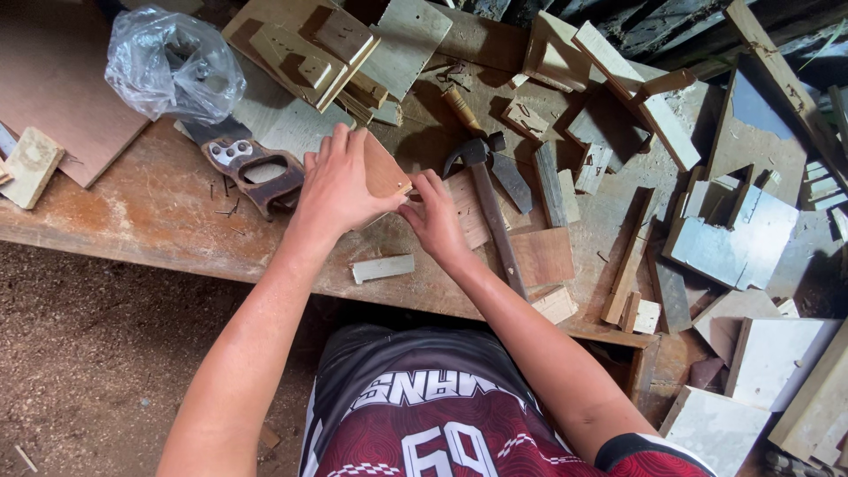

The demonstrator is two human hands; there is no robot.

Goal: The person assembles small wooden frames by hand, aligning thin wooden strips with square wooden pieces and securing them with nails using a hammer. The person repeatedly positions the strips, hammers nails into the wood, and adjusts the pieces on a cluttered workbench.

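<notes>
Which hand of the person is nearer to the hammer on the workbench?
The right hand is nearer: it rests just left of the hammer, almost at its handle. The left hand lies farther left, flat on a thin wooden board, close to the saw handle.

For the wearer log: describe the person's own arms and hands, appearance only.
Both arms are bare from the short sleeves down. The left hand and right hand wear no gloves, rings or watch. The jersey is dark red and black with white lettering.
</notes>
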